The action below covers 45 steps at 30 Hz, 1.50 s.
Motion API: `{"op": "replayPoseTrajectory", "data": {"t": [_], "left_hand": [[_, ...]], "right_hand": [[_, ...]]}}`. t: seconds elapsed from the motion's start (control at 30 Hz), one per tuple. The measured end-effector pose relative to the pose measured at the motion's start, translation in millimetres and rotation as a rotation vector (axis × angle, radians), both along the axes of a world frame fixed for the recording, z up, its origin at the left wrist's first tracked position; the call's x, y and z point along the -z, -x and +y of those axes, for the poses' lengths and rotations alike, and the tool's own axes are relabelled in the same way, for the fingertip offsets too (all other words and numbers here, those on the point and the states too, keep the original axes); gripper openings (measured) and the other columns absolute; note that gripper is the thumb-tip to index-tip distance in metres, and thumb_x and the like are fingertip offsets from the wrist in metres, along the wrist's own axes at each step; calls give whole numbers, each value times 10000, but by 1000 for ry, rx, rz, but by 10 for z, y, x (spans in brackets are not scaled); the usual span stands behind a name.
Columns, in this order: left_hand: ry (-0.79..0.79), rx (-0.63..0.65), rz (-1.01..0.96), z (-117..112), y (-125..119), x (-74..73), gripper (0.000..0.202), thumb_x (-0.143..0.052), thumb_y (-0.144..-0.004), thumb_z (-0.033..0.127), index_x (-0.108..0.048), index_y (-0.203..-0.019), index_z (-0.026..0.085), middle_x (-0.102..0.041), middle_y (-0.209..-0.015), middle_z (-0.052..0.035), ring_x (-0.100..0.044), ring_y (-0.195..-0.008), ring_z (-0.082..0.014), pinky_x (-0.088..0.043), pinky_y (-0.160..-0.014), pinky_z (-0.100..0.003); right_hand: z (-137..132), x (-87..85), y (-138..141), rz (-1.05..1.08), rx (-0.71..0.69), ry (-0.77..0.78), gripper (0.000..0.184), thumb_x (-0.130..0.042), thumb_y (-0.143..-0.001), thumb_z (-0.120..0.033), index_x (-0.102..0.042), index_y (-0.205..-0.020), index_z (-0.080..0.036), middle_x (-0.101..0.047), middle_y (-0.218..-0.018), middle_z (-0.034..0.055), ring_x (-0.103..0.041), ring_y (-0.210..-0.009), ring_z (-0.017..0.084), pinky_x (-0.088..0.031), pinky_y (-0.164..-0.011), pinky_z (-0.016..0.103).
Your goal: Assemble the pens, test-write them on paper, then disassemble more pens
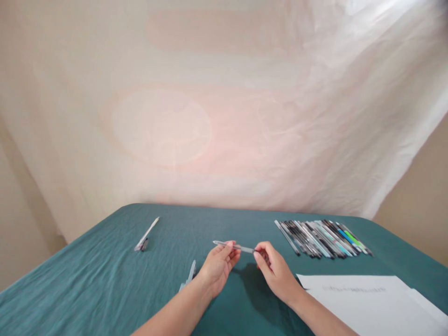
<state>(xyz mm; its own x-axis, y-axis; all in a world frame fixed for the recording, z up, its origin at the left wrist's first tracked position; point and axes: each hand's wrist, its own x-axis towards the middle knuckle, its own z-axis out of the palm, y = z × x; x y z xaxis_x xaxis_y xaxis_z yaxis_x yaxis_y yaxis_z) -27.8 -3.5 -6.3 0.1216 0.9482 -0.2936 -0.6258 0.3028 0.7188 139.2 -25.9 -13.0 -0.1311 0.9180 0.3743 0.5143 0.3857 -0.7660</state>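
Above the middle of the cloth, a slim clear pen (pixel 247 249) is held nearly level between both hands. My left hand (pixel 220 267) pinches its barrel, the pale end sticking out past the fingers to the left. My right hand (pixel 272 267) closes thumb and fingers on the dark right end, which they partly cover. Beside my left wrist lies another pale pen (pixel 191 273), partly hidden by the forearm along with something dark next to it.
A row of several pens and markers (pixel 315 238) lies at the back right. White paper sheets (pixel 353 303) with faint writing sit at the front right. At the left lies a white pen (pixel 149 233) with small dark pieces (pixel 144 245). A teal cloth (pixel 105 289) covers the table.
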Motion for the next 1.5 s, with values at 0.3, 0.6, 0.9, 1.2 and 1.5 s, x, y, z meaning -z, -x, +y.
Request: {"op": "replayPoseTrajectory", "data": {"t": [0.3,0.6,0.9,1.2,1.5], "left_hand": [[-40,48,20,-37,-15,-19,65,-547,-779,119,-555,-833,83,-620,-767,-85,-598,-670,-97,-513,-657,-193],[-34,14,11,-40,-15,-76,57,-535,-786,107,-550,-836,85,-619,-769,-83,-596,-665,-93,-509,-662,-193],[-29,15,5,-46,-25,-61,48,-529,-790,106,-553,-826,86,-621,-756,-83,-595,-646,-88,-512,-644,-188],[-23,22,10,-41,-28,-49,51,-542,-781,111,-558,-822,85,-623,-751,-83,-594,-644,-89,-512,-643,-185],[-29,22,14,-48,-31,-53,56,-543,-783,125,-558,-823,89,-627,-762,-86,-596,-648,-91,-508,-651,-191]], "right_hand": [[49,72,-19,-46,3,29,313,-303,-886,-384,-464,-687,-204,-515,-591,-14,-506,-568,135,-381,-588,248],[24,16,-18,58,-16,55,229,-367,-862,-408,-467,-832,-205,-542,-660,-13,-518,-573,128,-394,-554,230],[31,-2,-13,97,-44,90,325,-298,-879,-415,-485,-732,-194,-544,-633,-7,-525,-549,122,-400,-535,222],[30,-3,-15,87,-60,105,350,-277,-890,-394,-469,-677,-194,-532,-615,-9,-521,-560,120,-397,-550,221],[33,21,-18,50,-65,86,354,-296,-885,-398,-483,-669,-189,-512,-572,-21,-504,-543,118,-380,-547,226]]}}
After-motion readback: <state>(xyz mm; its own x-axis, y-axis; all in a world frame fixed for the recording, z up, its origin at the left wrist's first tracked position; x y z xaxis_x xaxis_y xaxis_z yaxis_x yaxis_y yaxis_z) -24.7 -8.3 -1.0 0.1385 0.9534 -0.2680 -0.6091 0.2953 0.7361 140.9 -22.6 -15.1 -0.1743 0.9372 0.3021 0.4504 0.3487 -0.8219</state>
